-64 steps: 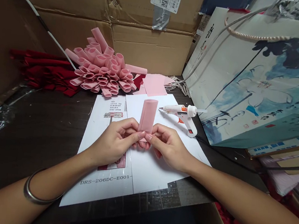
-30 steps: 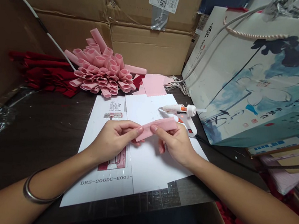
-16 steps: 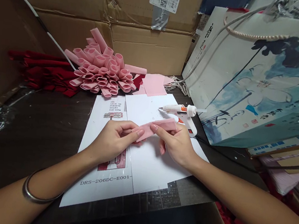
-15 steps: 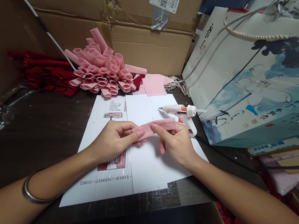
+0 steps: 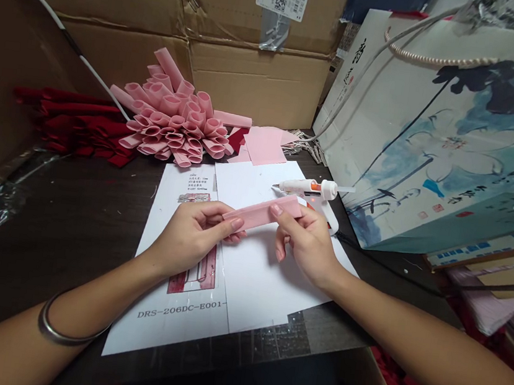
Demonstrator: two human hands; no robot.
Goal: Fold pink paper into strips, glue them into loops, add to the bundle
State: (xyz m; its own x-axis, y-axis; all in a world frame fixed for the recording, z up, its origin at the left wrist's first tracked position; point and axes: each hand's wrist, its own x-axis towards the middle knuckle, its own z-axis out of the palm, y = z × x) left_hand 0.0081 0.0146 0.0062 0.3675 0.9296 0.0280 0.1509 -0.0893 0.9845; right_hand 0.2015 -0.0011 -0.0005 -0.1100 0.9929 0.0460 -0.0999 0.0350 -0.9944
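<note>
A folded pink paper strip [image 5: 259, 213] lies nearly level between my two hands, just above the white sheets [image 5: 246, 278]. My left hand [image 5: 190, 234] pinches its left end with fingers closed. My right hand [image 5: 305, 239] grips its right end, thumb on top. A white hot-glue gun [image 5: 313, 190] lies just behind my right hand, its nozzle pointing left. A pile of rolled pink paper loops [image 5: 176, 123] sits at the back of the table.
Loose pink paper pieces [image 5: 265, 146] lie beside the pile. Red folded material [image 5: 78, 124] is at the back left. Cardboard boxes [image 5: 237, 46] wall the back and left. A large printed paper bag [image 5: 442, 134] stands at the right, with stacked books [image 5: 487, 258] below it.
The pink strip went from standing upright between my fingers to lying nearly level. My right hand slid out to its right end and both hands rose slightly.
</note>
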